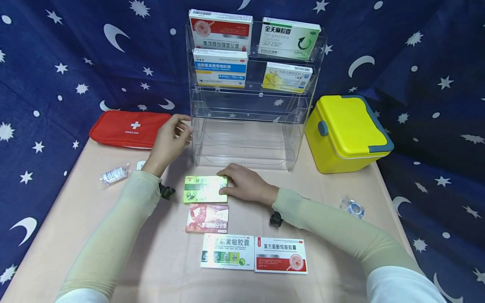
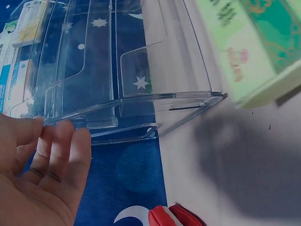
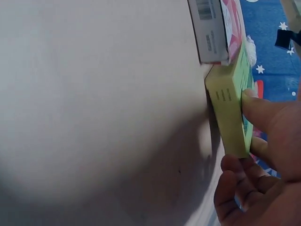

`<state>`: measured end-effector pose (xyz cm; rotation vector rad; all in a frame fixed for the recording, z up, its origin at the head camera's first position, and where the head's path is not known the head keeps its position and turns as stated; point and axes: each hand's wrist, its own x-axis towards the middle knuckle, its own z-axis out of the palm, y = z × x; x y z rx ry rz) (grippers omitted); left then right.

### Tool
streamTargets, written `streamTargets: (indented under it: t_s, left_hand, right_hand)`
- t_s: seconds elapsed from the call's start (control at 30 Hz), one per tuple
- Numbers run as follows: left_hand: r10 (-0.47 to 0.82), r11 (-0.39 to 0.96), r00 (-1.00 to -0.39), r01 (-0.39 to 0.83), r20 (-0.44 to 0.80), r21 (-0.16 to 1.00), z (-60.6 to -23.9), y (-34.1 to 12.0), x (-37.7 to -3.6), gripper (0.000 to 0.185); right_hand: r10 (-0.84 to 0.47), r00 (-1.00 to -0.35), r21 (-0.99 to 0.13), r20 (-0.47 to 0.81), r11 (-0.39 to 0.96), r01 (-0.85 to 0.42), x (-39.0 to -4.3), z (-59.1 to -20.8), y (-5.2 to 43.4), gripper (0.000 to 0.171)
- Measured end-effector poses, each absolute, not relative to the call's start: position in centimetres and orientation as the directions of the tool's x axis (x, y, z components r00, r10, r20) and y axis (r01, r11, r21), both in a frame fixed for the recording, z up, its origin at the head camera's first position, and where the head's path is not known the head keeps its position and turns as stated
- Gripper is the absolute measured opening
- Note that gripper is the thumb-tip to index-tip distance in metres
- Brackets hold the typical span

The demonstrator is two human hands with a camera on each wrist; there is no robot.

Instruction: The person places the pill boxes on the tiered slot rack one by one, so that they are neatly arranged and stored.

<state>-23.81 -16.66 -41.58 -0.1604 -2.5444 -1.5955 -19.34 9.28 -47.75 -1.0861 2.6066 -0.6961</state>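
Note:
My left hand (image 1: pixel 169 141) is at the left side of a clear plastic display rack (image 1: pixel 242 161). In the left wrist view its thumb and fingers pinch the rack's side edge. On the table before the rack, my right hand (image 1: pixel 246 183) grips the right end of a green medicine box (image 1: pixel 201 191). The right wrist view shows the thumb on the printed face of this box (image 3: pixel 230 101) and fingers at its end. Just nearer lies a pink medicine box (image 1: pixel 206 219). A white-and-green medicine box (image 1: pixel 227 252) and a white-and-red one (image 1: pixel 281 256) lie side by side in front.
Several medicine boxes stand in the rack's upper tiers, among them a blue-and-white box (image 1: pixel 220 69). A red first-aid pouch (image 1: pixel 129 128) lies left, a yellow lidded box (image 1: pixel 348 132) stands right. A wrapped roll (image 1: pixel 114 175) and a small clear packet (image 1: pixel 353 207) lie on the table.

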Motion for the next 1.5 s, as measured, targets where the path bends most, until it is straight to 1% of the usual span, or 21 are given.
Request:
streamTargets:
  t_s: [0.2,0.3,0.4,0.63,0.8,0.87,1.03,1.17,1.27,1.37,1.5]
  left_hand:
    - [0.017,0.423,-0.987,0.154,0.163,0.893,-41.8,-16.6,-23.9,0.032]
    - [0.016,0.423,-0.987,0.15,0.159,0.894,-41.8,-16.6,-23.8,0.032]
    - [0.016,0.416,-0.987,0.15,0.158,0.897,-41.8,-16.6,-23.8,0.032]
    - [0.023,0.415,-0.987,0.156,0.16,0.897,-41.6,-16.6,-23.9,0.032]
    - [0.018,0.424,-0.985,0.163,0.172,0.891,-41.6,-16.8,-23.9,0.031]
    - [0.018,0.422,-0.985,0.161,0.17,0.892,-41.6,-16.8,-23.9,0.031]
    - [0.021,0.416,-0.988,0.149,0.155,0.897,-41.7,-16.8,-23.9,0.031]
    - [0.021,0.413,-0.989,0.142,0.147,0.9,-41.7,-16.8,-23.8,0.031]
    - [0.026,0.414,-0.989,0.144,0.146,0.899,-41.7,-16.8,-23.8,0.031]
    - [0.029,0.421,-0.989,0.144,0.145,0.895,-41.6,-16.7,-23.8,0.031]
    - [0.025,0.433,-0.989,0.143,0.147,0.89,-41.6,-16.7,-23.9,0.031]
  right_hand:
    - [-0.682,-0.728,-0.439,0.068,0.635,-0.636,-19.9,-47.4,9.8,0.058]
    - [-0.679,-0.726,-0.408,0.107,0.636,-0.655,-19.8,-47.4,9.9,0.057]
    - [-0.694,-0.706,-0.388,0.144,0.617,-0.685,-19.4,-47.6,10.0,0.054]
    - [-0.744,-0.628,-0.354,0.227,0.538,-0.765,-17.9,-48.0,10.4,0.05]
    - [-0.767,-0.605,-0.451,0.215,0.472,-0.758,-17.1,-48.1,10.5,0.048]
    - [-0.769,-0.606,-0.491,0.203,0.455,-0.743,-17.0,-48.1,10.5,0.048]
    - [-0.773,-0.604,-0.536,0.195,0.432,-0.725,-16.9,-48.2,10.4,0.047]
    - [-0.769,-0.606,-0.61,0.204,0.384,-0.693,-17.2,-48.2,10.4,0.047]
    - [-0.75,-0.617,-0.665,0.237,0.338,-0.666,-17.6,-47.7,10.8,0.045]
    - [-0.717,-0.64,-0.697,0.276,0.309,-0.648,-18.4,-46.7,11.4,0.044]
    - [-0.662,-0.683,-0.711,0.309,0.317,-0.628,-20.0,-44.5,12.3,0.042]
